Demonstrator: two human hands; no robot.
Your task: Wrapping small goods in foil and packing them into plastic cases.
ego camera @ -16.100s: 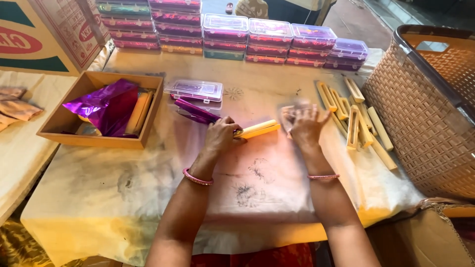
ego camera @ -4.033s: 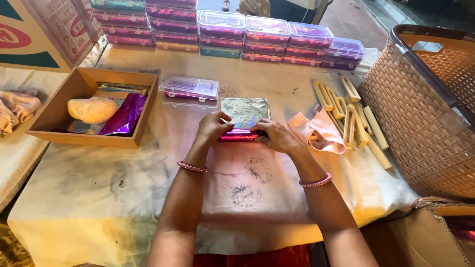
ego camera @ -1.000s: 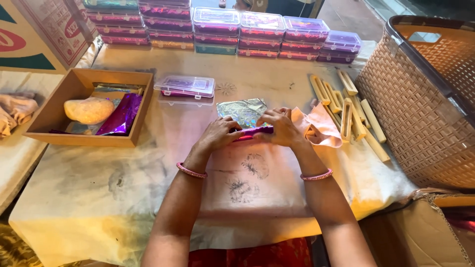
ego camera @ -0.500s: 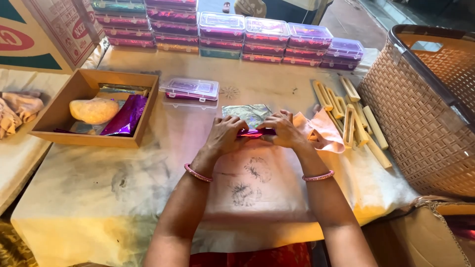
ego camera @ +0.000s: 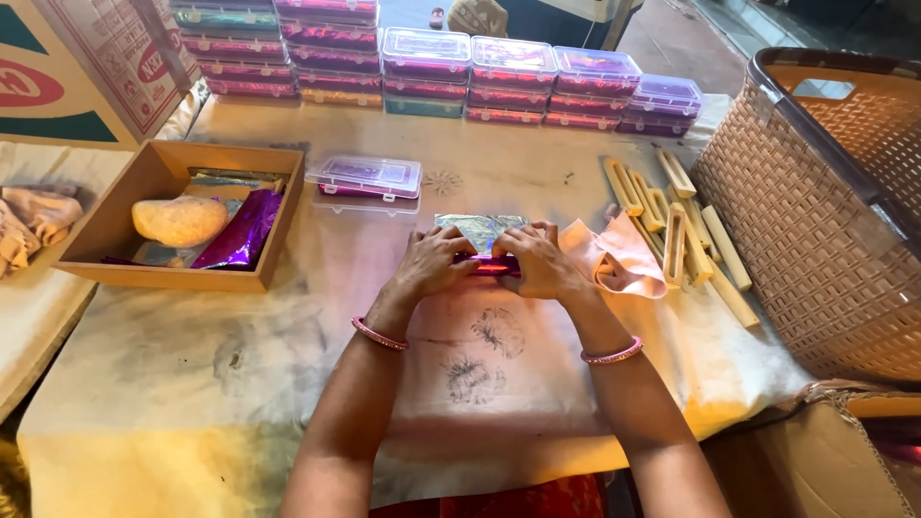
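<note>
Since half a second ago both hands have drawn a little closer together over the wrapped piece, the fingers pressing down harder on it.

Nearest lies the cloth-covered desk [ego camera: 240, 384], stained and marked with faint flower prints, and both forearms reach across it, a pink bangle on each wrist. The left hand [ego camera: 432, 264] and the right hand [ego camera: 539, 264] meet at the middle of the desk; each grip is curled shut on the purple foil bar [ego camera: 491, 266], which lies flat between them, only a short shiny stretch showing between the thumbs. Just behind the knuckles, touching the bar, rests a silvery foil sheet [ego camera: 477, 228]. A pink cloth [ego camera: 619, 259] lies crumpled just beside the right hand.

Farther left sits a wooden tray [ego camera: 96, 271] holding a pale lump and purple foil. Right of the cloth lie wooden moulds [ego camera: 676, 235], and beyond them a woven basket [ego camera: 815, 240]. Behind the hands sits one clear plastic box [ego camera: 366, 178]; at the far edge, rows of stacked boxes [ego camera: 499, 82].
</note>
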